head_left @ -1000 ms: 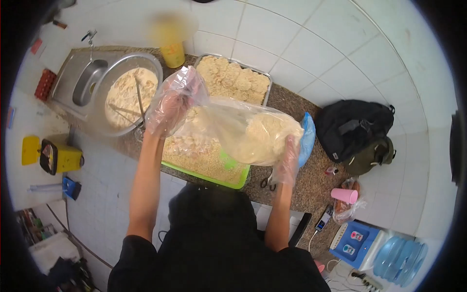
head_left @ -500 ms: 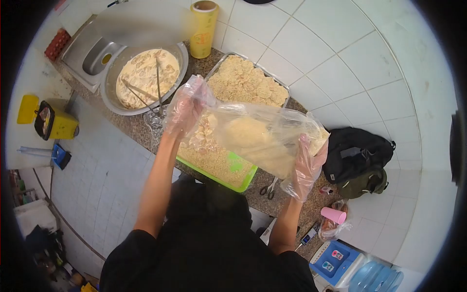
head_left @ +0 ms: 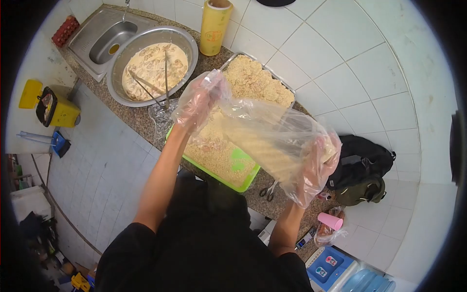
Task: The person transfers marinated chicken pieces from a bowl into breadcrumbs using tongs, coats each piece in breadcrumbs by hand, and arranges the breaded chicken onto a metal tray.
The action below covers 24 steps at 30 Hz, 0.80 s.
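Note:
A clear plastic bag [head_left: 265,129] with pale crumbs inside is stretched between my two hands above the counter. My left hand [head_left: 199,100], in a thin clear glove, is closed on the bag's upper left end. On the lower right end, my right hand [head_left: 318,165], gloved too, grips the bag with its fingers wrapped round it. Beneath the bag lies a green tray [head_left: 219,181] covered with crumbs and some breaded pieces, partly hidden by the bag. Behind it is a metal tray [head_left: 293,103] heaped with crumb-coated pieces [head_left: 250,80].
Left of the trays stands a large metal bowl [head_left: 113,78] of battered pieces with tongs [head_left: 167,73] in it. A yellow film roll [head_left: 214,29] stands by the wall. Scissors [head_left: 268,191], a black bag [head_left: 362,158] and a pink cup [head_left: 330,221] lie rightward. A sink [head_left: 104,44] is far left.
Both hands have shifted slightly right in view, still holding the bag. The rounded lump of crumbs in the bag's middle no longer shows. The view has moved a little.

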Tool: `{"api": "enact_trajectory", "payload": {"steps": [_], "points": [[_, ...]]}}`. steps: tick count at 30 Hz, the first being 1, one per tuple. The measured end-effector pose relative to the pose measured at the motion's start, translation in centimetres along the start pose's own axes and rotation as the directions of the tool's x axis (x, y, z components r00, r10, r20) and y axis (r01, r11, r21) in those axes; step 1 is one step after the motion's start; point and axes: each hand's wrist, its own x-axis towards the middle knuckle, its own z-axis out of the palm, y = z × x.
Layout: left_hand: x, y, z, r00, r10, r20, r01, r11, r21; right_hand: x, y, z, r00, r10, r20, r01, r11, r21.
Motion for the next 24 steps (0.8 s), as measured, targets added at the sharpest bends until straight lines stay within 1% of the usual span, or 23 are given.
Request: {"api": "enact_trajectory", "payload": {"steps": [2, 5, 8, 11, 14, 17, 20, 21, 23, 24], "points": [[0.1, 0.4, 0.7, 0.995, -0.038, -0.097, 0.039, 0.999, 0.005, 0.6, 0.2, -0.2, 1.000, -0.002, 0.002, 0.002, 1.000, -0.009], [-0.3, 0.8, 1.0, 0.994, -0.021, -0.104, 0.019, 0.999, -0.025, 0.9, 0.1, -0.2, 1.000, -0.002, 0.009, 0.002, 1.000, -0.008], [0.0, 0.0, -0.5, 0.998, -0.039, -0.047, 0.036, 0.998, -0.059, 1.6, 0.1, 0.0, 1.000, -0.010, 0.015, 0.011, 1.000, -0.018], [-1.1, 1.1, 1.6, 0.991, -0.045, -0.126, 0.040, 0.998, -0.042, 2.2, 0.0, -0.3, 1.000, -0.006, 0.012, 0.007, 1.000, -0.017], [-0.3, -0.4, 0.0, 0.997, -0.044, -0.061, 0.041, 0.998, -0.053, 2.4, 0.0, -0.6, 1.000, 0.003, 0.018, -0.003, 1.000, -0.016], [-0.6, -0.4, 0.5, 0.999, -0.033, -0.023, 0.033, 0.999, -0.015, 2.6, 0.1, -0.9, 1.000, 0.018, 0.018, -0.017, 1.000, -0.014], [-1.2, 0.8, 2.3, 0.990, -0.071, -0.125, 0.087, 0.988, 0.128, 2.6, 0.3, -1.2, 0.999, 0.028, 0.023, -0.028, 1.000, -0.006], [-1.4, 0.9, 2.4, 0.985, -0.103, -0.141, 0.127, 0.976, 0.175, 2.5, 0.4, -1.3, 0.999, 0.032, 0.027, -0.032, 0.999, -0.010], [-1.1, 1.2, 2.7, 0.973, -0.168, -0.159, 0.207, 0.939, 0.276, 2.7, 0.5, -1.4, 0.998, 0.049, 0.032, -0.048, 0.999, -0.011], [-1.1, 1.7, 3.4, 0.984, -0.142, -0.108, 0.172, 0.916, 0.361, 2.8, 0.6, -1.6, 0.998, 0.059, 0.037, -0.059, 0.998, -0.015]]}}
